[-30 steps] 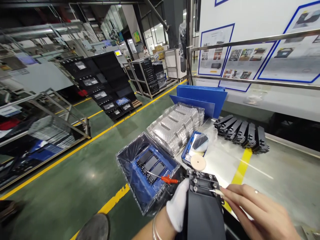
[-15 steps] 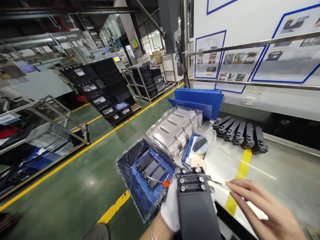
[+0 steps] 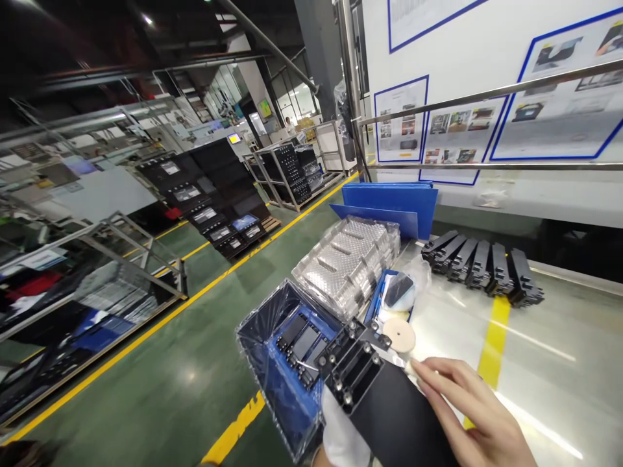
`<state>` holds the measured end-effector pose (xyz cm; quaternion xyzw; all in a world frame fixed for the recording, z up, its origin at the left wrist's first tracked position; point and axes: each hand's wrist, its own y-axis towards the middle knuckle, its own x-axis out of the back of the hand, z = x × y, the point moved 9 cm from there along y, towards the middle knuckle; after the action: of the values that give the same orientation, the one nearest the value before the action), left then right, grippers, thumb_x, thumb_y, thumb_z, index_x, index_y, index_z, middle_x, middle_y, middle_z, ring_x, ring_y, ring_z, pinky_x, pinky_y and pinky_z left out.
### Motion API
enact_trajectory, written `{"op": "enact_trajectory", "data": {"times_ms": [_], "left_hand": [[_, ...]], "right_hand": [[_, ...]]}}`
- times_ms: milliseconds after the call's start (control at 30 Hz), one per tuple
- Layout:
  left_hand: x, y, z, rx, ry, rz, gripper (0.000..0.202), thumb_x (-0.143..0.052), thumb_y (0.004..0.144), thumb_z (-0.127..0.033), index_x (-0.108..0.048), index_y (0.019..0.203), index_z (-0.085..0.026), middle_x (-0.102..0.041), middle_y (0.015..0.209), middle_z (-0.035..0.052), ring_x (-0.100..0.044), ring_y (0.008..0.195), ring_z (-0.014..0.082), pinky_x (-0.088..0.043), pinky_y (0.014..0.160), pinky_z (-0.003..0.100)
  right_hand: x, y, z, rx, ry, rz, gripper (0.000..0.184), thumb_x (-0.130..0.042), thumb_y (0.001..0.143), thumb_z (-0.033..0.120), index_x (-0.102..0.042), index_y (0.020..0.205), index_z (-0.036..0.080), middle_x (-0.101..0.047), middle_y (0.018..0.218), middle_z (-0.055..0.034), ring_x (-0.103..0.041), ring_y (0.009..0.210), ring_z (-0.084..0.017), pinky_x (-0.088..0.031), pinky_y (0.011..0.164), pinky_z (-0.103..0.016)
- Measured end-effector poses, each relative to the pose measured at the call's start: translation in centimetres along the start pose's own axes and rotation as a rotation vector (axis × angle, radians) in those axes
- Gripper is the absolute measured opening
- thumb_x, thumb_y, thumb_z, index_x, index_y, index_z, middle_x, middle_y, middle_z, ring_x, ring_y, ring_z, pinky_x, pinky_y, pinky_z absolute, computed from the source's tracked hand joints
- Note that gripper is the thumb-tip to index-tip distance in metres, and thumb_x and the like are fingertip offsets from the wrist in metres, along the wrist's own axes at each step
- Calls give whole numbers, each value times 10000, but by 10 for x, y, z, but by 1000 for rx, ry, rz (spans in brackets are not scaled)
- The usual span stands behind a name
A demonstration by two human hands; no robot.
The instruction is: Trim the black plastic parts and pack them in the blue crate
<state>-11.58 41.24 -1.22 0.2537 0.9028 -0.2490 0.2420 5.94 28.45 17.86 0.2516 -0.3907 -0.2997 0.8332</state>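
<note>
My left hand (image 3: pixel 341 431), in a white glove, is closed around a black flat part (image 3: pixel 396 412) with screw-dotted ribs at its far end. The part is tilted, its ribbed end toward the blue bin. My bare right hand (image 3: pixel 474 405) pinches a thin, pale stick-like tool (image 3: pixel 393 357) and holds it against the right side of that end; its exact kind is unclear. A short metal shaft (image 3: pixel 306 365) shows left of the part, its handle hidden. Beyond the part lies a round beige disc (image 3: pixel 399 335).
A plastic-lined blue bin (image 3: pixel 260 379) holds several black parts (image 3: pixel 305 344). Behind it are stacked clear trays (image 3: pixel 343 256), a small blue box (image 3: pixel 377 298) and blue panels (image 3: pixel 389 201). More black parts (image 3: pixel 479 263) stand in a row on the shiny table (image 3: pixel 545 363).
The black part has turned, its ribbed end swinging left. My right hand has followed to the left with the tool. The red handle beside my left hand is now out of sight.
</note>
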Motion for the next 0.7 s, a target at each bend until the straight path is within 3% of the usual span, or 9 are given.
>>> {"op": "enact_trajectory", "data": {"times_ms": [100, 267, 400, 467, 567, 633, 700], "left_hand": [[-29, -6, -9, -10, -41, -21, 667, -653, 638, -843, -827, 973, -292, -767, 1147, 27, -407, 1447, 374, -238, 1264, 495], [-82, -18, -37, -128, 238, 145, 731, -422, 846, -799, -681, 1306, -293, -709, 1289, 53, -507, 1375, 361, -342, 1214, 535], [-91, -20, -61, -285, 490, 235, 726, -667, 811, -627, -542, 1447, -299, -572, 1477, 55, -415, 1445, 356, -275, 1257, 496], [-96, -26, -77, -533, 754, 260, 775, -732, 813, -462, -432, 1514, -323, -453, 1576, 44, -380, 1469, 334, -252, 1267, 462], [-105, -39, -87, -828, 990, 264, 878, -763, 785, -305, -340, 1554, -305, -420, 1594, 64, -397, 1458, 300, -325, 1233, 393], [-108, -41, -87, -866, 1004, 259, 913, -775, 753, -241, -341, 1556, -279, -440, 1577, 91, -413, 1443, 317, -329, 1225, 404], [-105, -36, -88, -811, 932, 227, 859, -774, 737, -211, -427, 1519, -287, -473, 1553, 100, -426, 1427, 358, -291, 1235, 452]], "right_hand": [[5, 8, -2, -7, -5, -15, 271, -559, 982, 190, -639, 1235, 247, -624, 1077, -70, -649, 1020, -124, -531, 830, -162], [25, 14, -14, -76, -66, -55, 264, -570, 978, 220, -657, 1221, 273, -635, 1056, -66, -649, 968, -147, -554, 762, -194], [31, 11, -11, -50, -67, -1, 301, -563, 974, 225, -642, 1262, 265, -635, 1088, -80, -659, 989, -154, -586, 745, -184], [30, 10, -7, -23, -89, 38, 312, -561, 972, 209, -636, 1269, 270, -644, 1086, -78, -668, 992, -152, -590, 769, -188], [35, 7, -8, -47, -148, 12, 272, -555, 972, 217, -658, 1222, 252, -655, 1059, -83, -679, 956, -153, -592, 726, -179], [35, 5, -10, -38, -150, 41, 277, -565, 965, 229, -661, 1224, 252, -662, 1072, -84, -687, 963, -157, -596, 724, -176], [32, 2, -13, -22, -142, 98, 310, -591, 951, 241, -656, 1253, 267, -674, 1095, -77, -696, 977, -163, -599, 743, -179]]}}
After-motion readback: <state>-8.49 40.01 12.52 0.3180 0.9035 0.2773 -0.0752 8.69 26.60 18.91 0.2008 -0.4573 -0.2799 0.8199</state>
